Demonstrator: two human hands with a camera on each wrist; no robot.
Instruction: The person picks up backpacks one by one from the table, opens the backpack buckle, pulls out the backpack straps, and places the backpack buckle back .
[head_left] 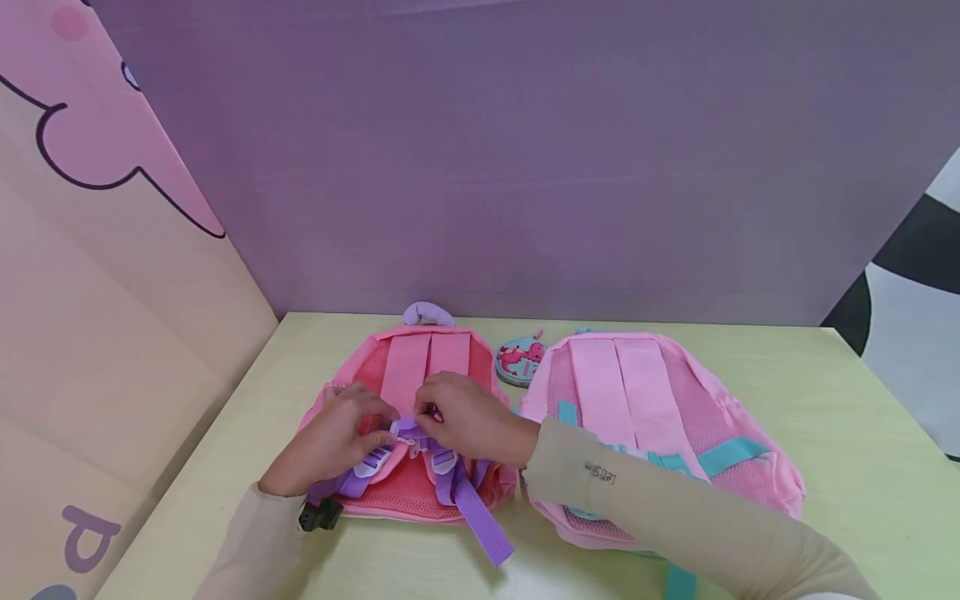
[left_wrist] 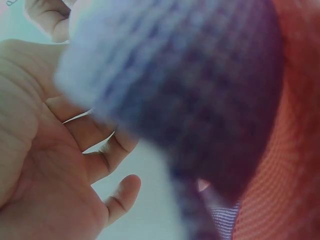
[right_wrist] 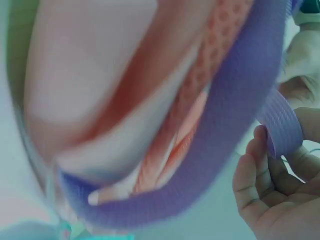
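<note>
A coral-pink backpack lies with its shoulder straps facing up. Over its middle, my left hand pinches a purple webbing strap beside a small pale buckle. My right hand holds the same strap just to the right, knuckles up. In the right wrist view, a loop of purple strap runs between the thumb and fingers of the right hand. Blurred purple webbing covers the left fingertips in the left wrist view; the other fingers of the left hand are loosely bent.
A light pink backpack with teal straps lies to the right, under my right forearm. Between the bags at the back sits a small round teal pouch. A loose purple strap end hangs towards the table's front. A purple wall stands behind.
</note>
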